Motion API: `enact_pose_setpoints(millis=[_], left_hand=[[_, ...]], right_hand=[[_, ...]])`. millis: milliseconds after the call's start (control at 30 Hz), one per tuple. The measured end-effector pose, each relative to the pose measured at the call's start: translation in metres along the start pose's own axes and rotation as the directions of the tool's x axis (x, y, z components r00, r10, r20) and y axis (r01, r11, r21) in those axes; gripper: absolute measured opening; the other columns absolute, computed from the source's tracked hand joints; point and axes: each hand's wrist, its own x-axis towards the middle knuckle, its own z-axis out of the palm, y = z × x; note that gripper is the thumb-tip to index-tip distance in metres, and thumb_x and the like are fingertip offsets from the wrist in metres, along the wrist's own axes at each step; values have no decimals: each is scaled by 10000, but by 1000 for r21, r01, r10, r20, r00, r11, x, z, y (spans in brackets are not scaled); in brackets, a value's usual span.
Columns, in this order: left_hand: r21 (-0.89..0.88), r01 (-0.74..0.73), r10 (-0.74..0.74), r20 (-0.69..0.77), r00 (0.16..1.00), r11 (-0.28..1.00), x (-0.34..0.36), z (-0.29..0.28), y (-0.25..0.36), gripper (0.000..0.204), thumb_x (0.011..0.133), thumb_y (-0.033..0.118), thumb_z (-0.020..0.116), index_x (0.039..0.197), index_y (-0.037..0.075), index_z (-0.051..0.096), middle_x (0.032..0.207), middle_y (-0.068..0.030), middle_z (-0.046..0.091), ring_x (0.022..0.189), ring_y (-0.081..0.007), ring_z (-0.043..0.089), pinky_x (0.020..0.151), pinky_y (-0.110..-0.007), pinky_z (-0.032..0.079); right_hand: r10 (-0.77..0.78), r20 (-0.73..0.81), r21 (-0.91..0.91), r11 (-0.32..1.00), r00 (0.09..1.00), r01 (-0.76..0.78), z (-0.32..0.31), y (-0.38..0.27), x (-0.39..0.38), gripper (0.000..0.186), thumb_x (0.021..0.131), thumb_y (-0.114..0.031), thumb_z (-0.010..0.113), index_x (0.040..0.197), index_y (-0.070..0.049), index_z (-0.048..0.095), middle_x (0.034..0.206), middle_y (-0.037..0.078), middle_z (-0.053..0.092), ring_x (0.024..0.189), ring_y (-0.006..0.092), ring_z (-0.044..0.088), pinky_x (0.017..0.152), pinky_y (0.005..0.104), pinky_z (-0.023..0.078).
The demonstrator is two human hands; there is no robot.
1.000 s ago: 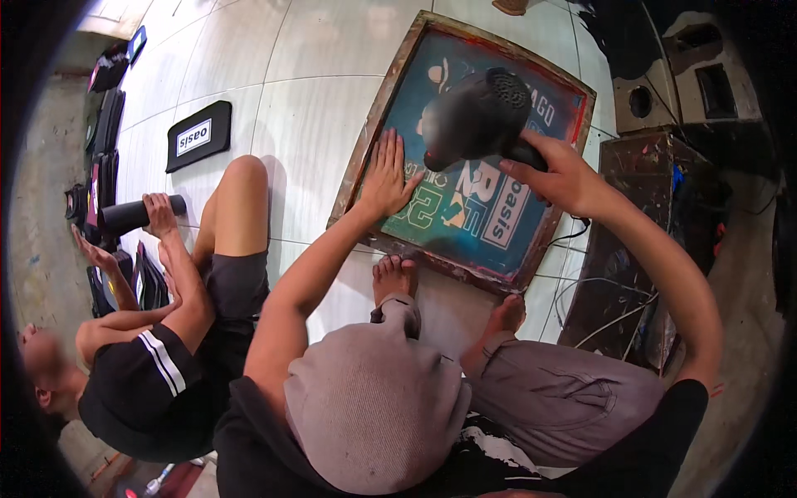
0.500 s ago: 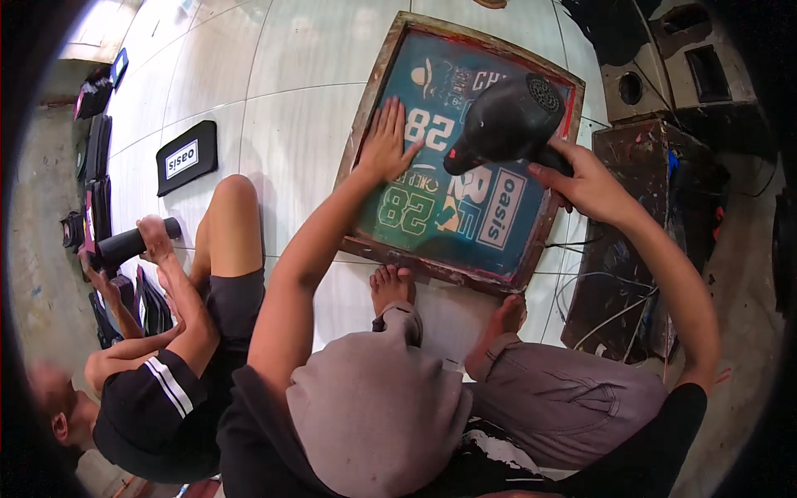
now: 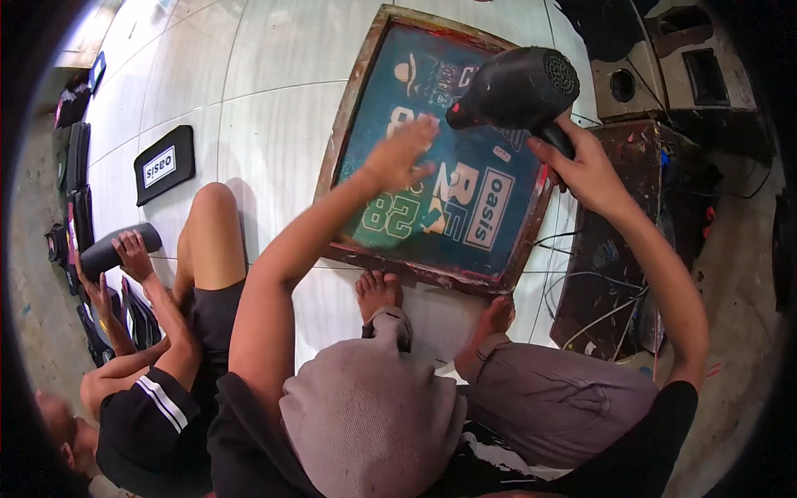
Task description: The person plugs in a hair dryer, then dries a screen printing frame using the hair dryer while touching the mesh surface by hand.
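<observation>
On the pale, glossy floor tiles (image 3: 282,50), just ahead of the person's bare feet: a mesh screen (image 3: 465,266) in a scuffed wooden frame (image 3: 413,270), paint-stained red along one side. Mesh blue-green, covered in pale lettering, large numerals and a small hat motif; one word sits boxed within a rectangular outline toward the right.

Right hand (image 3: 585,166) wraps the handle of a black hair dryer (image 3: 515,87), grip closed and firm; rounded plastic body, perforated round rear, tapered nozzle angled at the left hand (image 3: 403,158). That hand is blurred, fingers loosely spread, holding nothing, over the mesh; contact cannot be told.

Left of the frame, a flat black pouch (image 3: 184,148) bears a white rectangular label with dark lettering; contents hidden. Farther left, a co-worker's hands (image 3: 133,255) hold a dark cylinder (image 3: 98,257), smooth-sided.

Right: dark, paint-flecked cabinet (image 3: 610,249), loose cables beside it.
</observation>
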Motion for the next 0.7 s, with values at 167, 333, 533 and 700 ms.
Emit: enact_pose_setpoints(millis=[167, 333, 533, 700], left_hand=[[137, 343, -270, -382, 884, 929, 39, 9, -54, 760, 973, 458, 442, 1503, -54, 256, 1570, -262, 248, 1482, -374, 201, 1213, -489, 122], [42, -32, 32, 0, 1000, 999, 25, 33, 17, 756, 978, 494, 436, 1475, -58, 294, 1564, -250, 265, 1486, -377, 183, 1220, -505, 102], [-115, -241, 253, 99, 962, 964, 1, 17, 22, 716, 975, 465, 483, 1471, -24, 320, 1568, -237, 261, 1481, -395, 186, 1215, -498, 134], [175, 348, -321, -165, 933, 921, -23, 4, -24, 781, 988, 493, 436, 1521, -36, 222, 1589, -275, 168, 1489, -408, 144, 1208, -497, 147]], right_hand=[[-7, -12, 66, 998, 1000, 8, 4, -3, 10, 470, 939, -393, 652, 1243, -42, 577, 740, 45, 616, 553, 100, 558, 503, 274, 448], [-20, -56, 59, 998, 998, 23, 1, 5, 12, 488, 926, -395, 658, 1241, -33, 572, 738, 50, 619, 572, 99, 570, 506, 281, 458], [22, -4, 47, 999, 1000, -22, 4, 7, 12, 464, 926, -394, 658, 1205, -29, 591, 743, 38, 613, 605, 101, 560, 545, 277, 456], [-8, 89, 97, 995, 996, 0, 12, -2, 5, 400, 955, -340, 639, 1215, -41, 593, 728, 6, 588, 631, 95, 550, 563, 280, 448]])
